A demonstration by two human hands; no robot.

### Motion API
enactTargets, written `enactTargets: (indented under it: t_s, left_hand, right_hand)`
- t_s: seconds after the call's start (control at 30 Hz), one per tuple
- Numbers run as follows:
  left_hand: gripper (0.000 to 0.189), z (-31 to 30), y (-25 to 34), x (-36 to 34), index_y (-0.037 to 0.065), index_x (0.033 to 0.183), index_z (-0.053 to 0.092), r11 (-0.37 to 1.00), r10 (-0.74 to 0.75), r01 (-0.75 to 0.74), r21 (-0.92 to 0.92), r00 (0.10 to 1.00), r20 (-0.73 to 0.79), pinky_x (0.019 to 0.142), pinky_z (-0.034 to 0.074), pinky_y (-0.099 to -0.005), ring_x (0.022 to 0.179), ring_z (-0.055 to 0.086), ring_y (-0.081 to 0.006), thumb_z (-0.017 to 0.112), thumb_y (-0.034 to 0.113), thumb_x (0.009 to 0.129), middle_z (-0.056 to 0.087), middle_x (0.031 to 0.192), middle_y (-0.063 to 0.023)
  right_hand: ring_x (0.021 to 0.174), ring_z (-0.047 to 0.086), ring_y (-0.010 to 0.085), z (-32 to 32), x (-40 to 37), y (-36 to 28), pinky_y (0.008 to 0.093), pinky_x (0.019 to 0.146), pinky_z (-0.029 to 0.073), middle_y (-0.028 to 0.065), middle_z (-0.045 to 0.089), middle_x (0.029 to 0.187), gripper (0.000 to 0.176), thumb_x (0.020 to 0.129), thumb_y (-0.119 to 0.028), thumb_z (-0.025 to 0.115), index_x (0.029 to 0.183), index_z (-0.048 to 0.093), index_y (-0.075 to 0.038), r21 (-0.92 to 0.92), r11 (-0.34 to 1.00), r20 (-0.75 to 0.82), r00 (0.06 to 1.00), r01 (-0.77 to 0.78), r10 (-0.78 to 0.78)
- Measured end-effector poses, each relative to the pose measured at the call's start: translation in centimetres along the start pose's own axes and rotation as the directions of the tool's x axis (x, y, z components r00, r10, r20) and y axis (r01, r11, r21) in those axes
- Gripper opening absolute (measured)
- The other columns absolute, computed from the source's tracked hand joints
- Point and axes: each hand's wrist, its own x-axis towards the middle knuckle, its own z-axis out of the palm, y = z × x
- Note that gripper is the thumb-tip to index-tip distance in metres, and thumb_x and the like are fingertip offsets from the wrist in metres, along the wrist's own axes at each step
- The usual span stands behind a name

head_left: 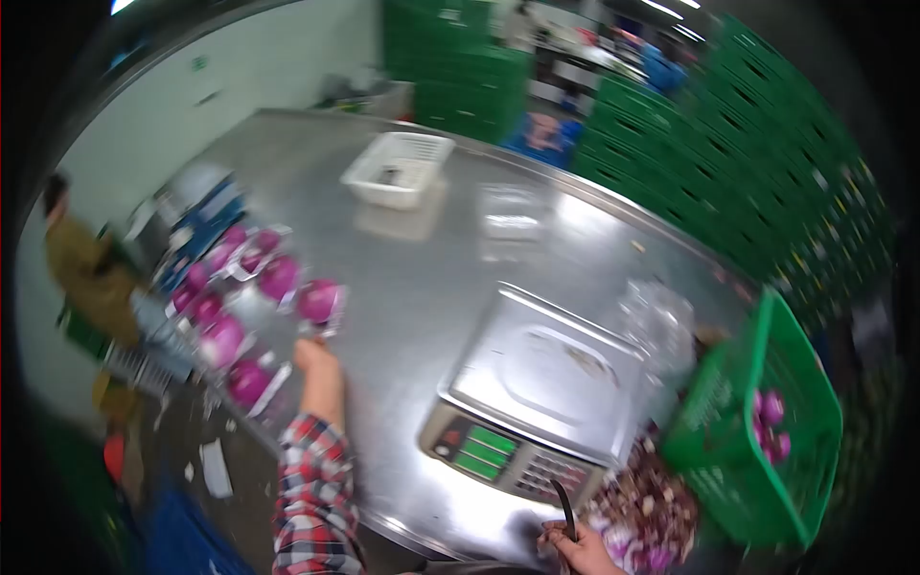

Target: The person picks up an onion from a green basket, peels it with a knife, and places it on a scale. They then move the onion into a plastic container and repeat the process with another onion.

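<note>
At the left of the table, my left hand reaches out with its fingers closed, just below a plastic-wrapped red onion; what it pinches, if anything, is blurred. More wrapped red onions lie in a group around it. At the bottom, my right hand is closed around a knife with a dark curved blade pointing up. Beside that hand lies a heap of onion skins and trimmings. Just beyond it stands a digital scale with nothing on its steel pan.
A green crate holding red onions tilts at the right. Clear plastic packaging lies by the scale. Farther back are a white basket and clear containers. Green crates are stacked behind; a person is at left.
</note>
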Motion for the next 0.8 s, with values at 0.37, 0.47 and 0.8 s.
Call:
enactTargets:
  t_s: [0.37,0.47,0.8]
  left_hand:
    - [0.025,1.5,-13.7,-47.5,0.001,0.108,0.056,0.676,-0.273,-0.676,-0.292,-0.599,0.753,0.087,0.041,-0.0384,0.099,0.056,-0.0307,0.045,0.012,0.088,0.06,0.103,-0.0175]
    - [0.032,0.4,-24.0,-51.5,0.003,0.111,0.056,0.393,-0.238,-0.569,-0.723,-0.822,0.518,0.091,0.041,-0.0415,0.101,0.056,-0.0318,0.043,0.007,0.082,0.06,0.105,-0.018]
    - [0.015,2.9,-30.0,-53.1,0.006,0.086,0.057,0.05,-0.634,-0.368,-0.929,-0.73,0.255,0.079,0.043,-0.0398,0.081,0.061,-0.0286,0.051,0.015,0.075,0.063,0.08,-0.0141]
  right_hand:
    - [0.089,0.057,0.0097,-4.9,-9.1,10.9,0.0241,0.082,0.043,0.0053,0.064,0.092,0.032,0.09,-0.021,0.055,0.116,0.054,-0.001,0.294,0.956,-0.288,0.953,-0.004,0.092]
    - [0.073,0.051,0.0073,-4.9,-10.5,12.6,0.0235,0.066,0.042,0.0014,0.06,0.081,0.027,0.089,-0.02,0.055,0.109,0.059,-0.003,0.382,0.924,-0.451,0.877,0.023,0.165]
    - [0.073,0.055,0.0094,-6.4,-10.0,23.2,0.025,0.067,0.045,0.0026,0.062,0.079,0.028,0.088,-0.02,0.055,0.11,0.058,-0.004,0.395,0.913,-0.513,0.849,0.104,0.125]
